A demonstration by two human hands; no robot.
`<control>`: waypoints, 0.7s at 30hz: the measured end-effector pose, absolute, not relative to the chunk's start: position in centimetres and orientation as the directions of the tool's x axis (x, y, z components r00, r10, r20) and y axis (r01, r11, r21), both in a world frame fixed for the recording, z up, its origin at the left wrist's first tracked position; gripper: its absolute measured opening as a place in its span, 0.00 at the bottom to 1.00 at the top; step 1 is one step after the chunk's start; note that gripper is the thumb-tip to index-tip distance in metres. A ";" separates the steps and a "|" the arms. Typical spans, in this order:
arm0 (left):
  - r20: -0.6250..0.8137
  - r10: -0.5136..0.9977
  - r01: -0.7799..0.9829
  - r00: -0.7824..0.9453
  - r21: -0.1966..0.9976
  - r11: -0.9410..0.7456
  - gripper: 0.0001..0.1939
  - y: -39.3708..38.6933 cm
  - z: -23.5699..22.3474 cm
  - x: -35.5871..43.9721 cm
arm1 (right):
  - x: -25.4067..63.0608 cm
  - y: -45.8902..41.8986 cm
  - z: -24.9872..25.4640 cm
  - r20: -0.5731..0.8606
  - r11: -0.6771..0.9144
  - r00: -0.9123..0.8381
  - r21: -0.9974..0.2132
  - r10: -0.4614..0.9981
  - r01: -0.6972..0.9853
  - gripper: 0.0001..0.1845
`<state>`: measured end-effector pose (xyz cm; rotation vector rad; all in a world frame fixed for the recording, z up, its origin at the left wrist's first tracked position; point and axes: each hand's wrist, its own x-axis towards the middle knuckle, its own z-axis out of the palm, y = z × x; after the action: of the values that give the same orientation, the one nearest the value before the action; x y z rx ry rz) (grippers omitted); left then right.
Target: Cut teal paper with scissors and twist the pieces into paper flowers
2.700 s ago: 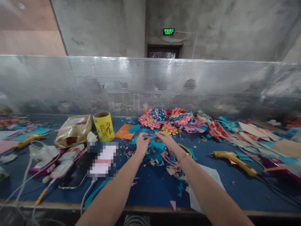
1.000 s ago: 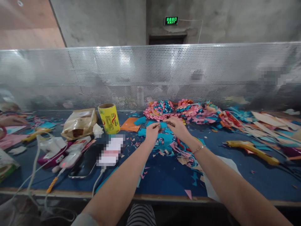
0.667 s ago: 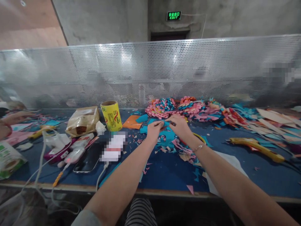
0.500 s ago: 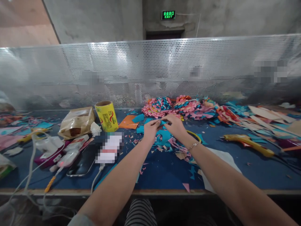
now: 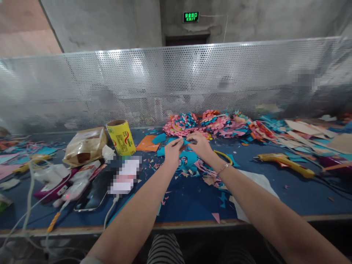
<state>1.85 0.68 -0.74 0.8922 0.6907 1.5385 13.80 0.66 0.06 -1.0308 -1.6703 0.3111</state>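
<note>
Both my arms reach out over the blue table [image 5: 187, 201]. My left hand [image 5: 172, 150] and my right hand [image 5: 200, 145] meet at the middle, fingers pinched together on a small blue paper strip [image 5: 186, 142]. Under them lies a heap of blue and pink paper scraps [image 5: 198, 168]. Just beyond stand finished pink and blue paper flowers [image 5: 192, 124]. A bracelet shows on my right wrist.
A yellow tape roll [image 5: 121, 137], a brown bag [image 5: 84, 146], a phone [image 5: 92, 194] with cables lie to the left. A yellow glue gun [image 5: 284, 163] and long paper pieces [image 5: 305, 134] lie to the right. A perforated metal screen [image 5: 176, 84] closes the back.
My hands have risen off the scrap heap and come together on the blue strip. The camera view has shifted slightly; the table items stay put.
</note>
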 end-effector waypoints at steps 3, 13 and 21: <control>0.148 0.987 -0.505 -0.057 0.849 -0.157 0.10 0.7 -0.5 1.7 | 13.8 0.7 0.0 0.621 0.561 -0.035 -0.681 0.783 0.471 0.04; 0.217 0.974 -0.393 -0.061 0.892 -0.224 0.12 1.0 -0.6 1.4 | 14.4 1.1 0.0 0.601 0.577 -0.116 -0.668 0.791 0.471 0.02; 0.273 0.961 -0.308 -0.037 0.912 -0.271 0.12 1.4 -0.9 1.2 | 14.5 1.4 -0.3 0.503 0.502 -0.088 -0.803 0.860 0.321 0.11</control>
<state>1.24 1.45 -0.92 1.1649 0.8199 1.5368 14.51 1.41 -0.34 -1.0232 -1.6551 0.6166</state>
